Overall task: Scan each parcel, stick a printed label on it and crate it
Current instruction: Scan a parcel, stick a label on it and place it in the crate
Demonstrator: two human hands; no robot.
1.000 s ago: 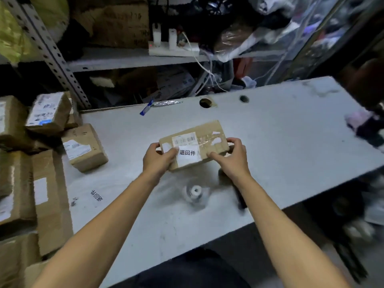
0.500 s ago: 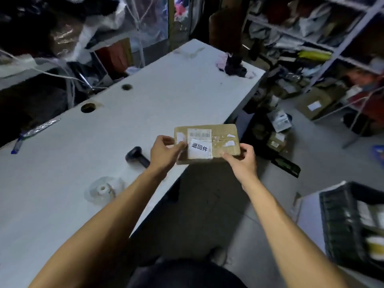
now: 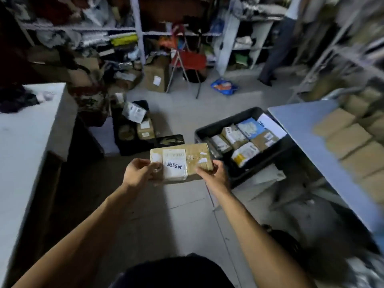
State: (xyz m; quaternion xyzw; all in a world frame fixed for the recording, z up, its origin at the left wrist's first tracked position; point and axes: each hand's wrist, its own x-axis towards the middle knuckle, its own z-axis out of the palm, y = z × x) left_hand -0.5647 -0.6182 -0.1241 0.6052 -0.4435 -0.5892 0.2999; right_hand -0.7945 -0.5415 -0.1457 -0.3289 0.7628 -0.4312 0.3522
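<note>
I hold a small brown cardboard parcel (image 3: 193,155) in the air over the floor, flat side up. A white printed label (image 3: 174,164) with black characters is stuck on its top, left of centre. My left hand (image 3: 139,172) grips the parcel's left end and my right hand (image 3: 214,175) grips its right end. Just to the right and a little beyond, a black crate (image 3: 218,125) stands on the floor with several labelled parcels inside.
The white work table (image 3: 22,138) lies at my left, a blue-grey table (image 3: 307,129) with stacked brown boxes at my right. Loose parcels in another dark crate (image 3: 133,129) sit ahead on the floor. Shelving, cartons and a red folding stool (image 3: 188,61) fill the back.
I have turned right, away from the white table, carrying the parcel in both hands. It now hangs over the floor beside the black crate instead of over the table edge.
</note>
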